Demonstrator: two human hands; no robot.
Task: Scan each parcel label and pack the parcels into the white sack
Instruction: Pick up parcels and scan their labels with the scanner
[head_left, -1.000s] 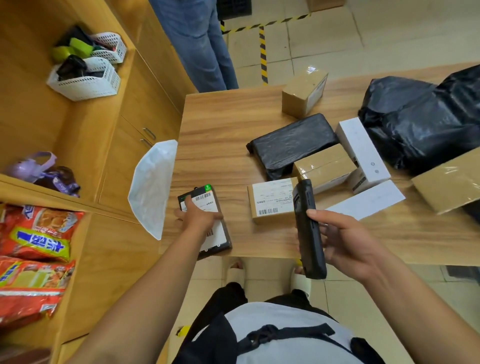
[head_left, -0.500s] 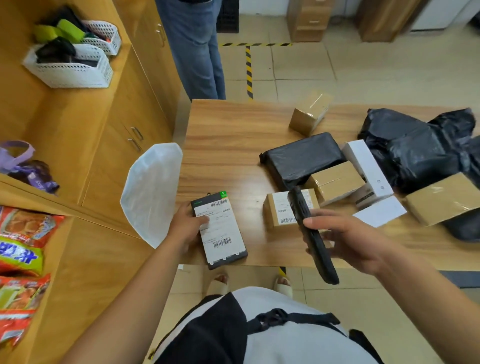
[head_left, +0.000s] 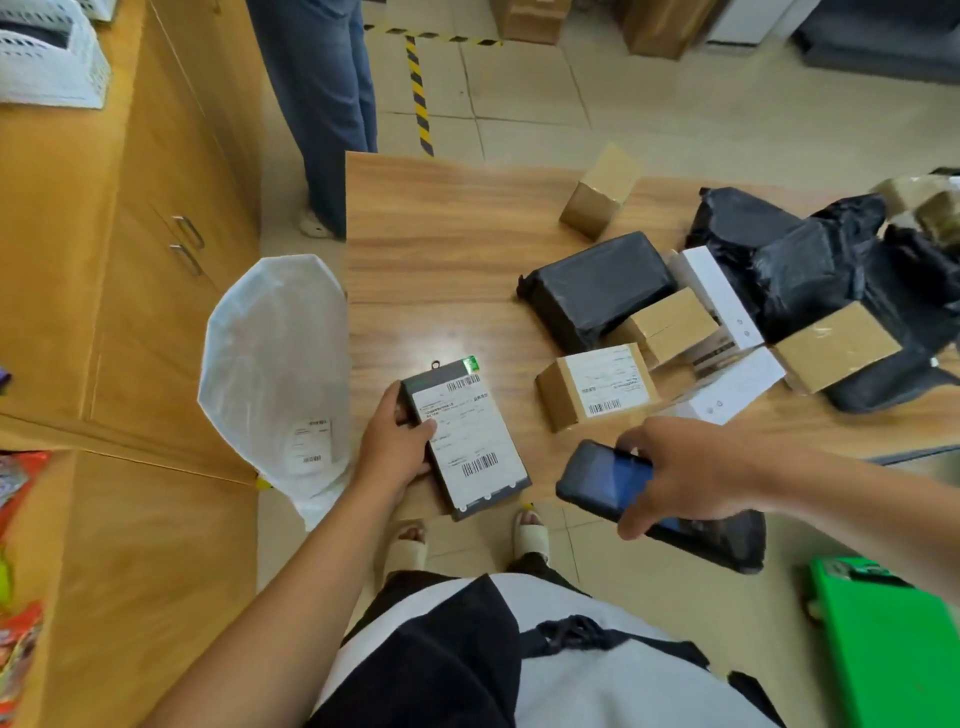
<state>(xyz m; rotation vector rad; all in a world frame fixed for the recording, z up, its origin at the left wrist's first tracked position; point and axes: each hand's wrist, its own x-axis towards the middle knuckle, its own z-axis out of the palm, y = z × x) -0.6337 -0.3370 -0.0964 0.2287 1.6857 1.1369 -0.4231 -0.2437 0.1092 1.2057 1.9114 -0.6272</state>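
Since half a second before, the right hand (head_left: 691, 467) had swung the handheld scanner (head_left: 605, 480) down from nearly upright until it lay almost flat, screen up, just off the worktop's (head_left: 441, 249) near edge. The flat dark parcel (head_left: 467, 441) had barely shifted.

From the head camera, the left hand (head_left: 395, 447) gripped that parcel by its left edge, thumb on the white label. The parcel's near end hung over the worktop's edge. The right hand's fingers were curled over the scanner, holding it just beside the parcel's near corner. I'd say this label was being scanned or had just been read.

The white sack (head_left: 275, 364) hung open left of the worktop. A label (head_left: 309, 447) showed through its lower part, so at least one parcel seemed packed.

Plenty was left. A labelled small cardboard box (head_left: 592, 387) was nearest. Behind it lay a black-wrapped parcel (head_left: 597, 286), white boxes (head_left: 719, 296), more cardboard boxes (head_left: 602, 189) and black bags (head_left: 810, 260).
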